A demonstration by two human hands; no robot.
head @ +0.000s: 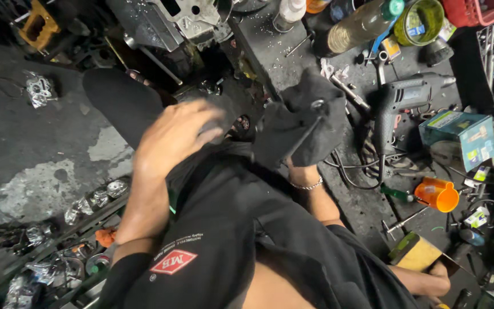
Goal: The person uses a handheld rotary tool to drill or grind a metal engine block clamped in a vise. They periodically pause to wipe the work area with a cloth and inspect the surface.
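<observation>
My left hand (172, 137) is blurred at the centre left, its fingers curled into the edge of a dark grey cloth (298, 123). The cloth drapes over my right hand (303, 171), so only the wrist with a thin silver bracelet (307, 185) shows. A thin metal rod (310, 123) with a ring at its top lies against the cloth over that hand. Both hands are held above my black shirt (230, 229), which has a red diamond patch.
A grey electric drill (407, 97) lies on the cluttered bench to the right, beside a teal box (458, 134), an orange cup (438, 194) and loose cables. A bottle (361, 26), a green can (421, 20) and a metal engine part (184, 20) sit at the top. Shiny metal parts (92, 200) line a rack at the lower left.
</observation>
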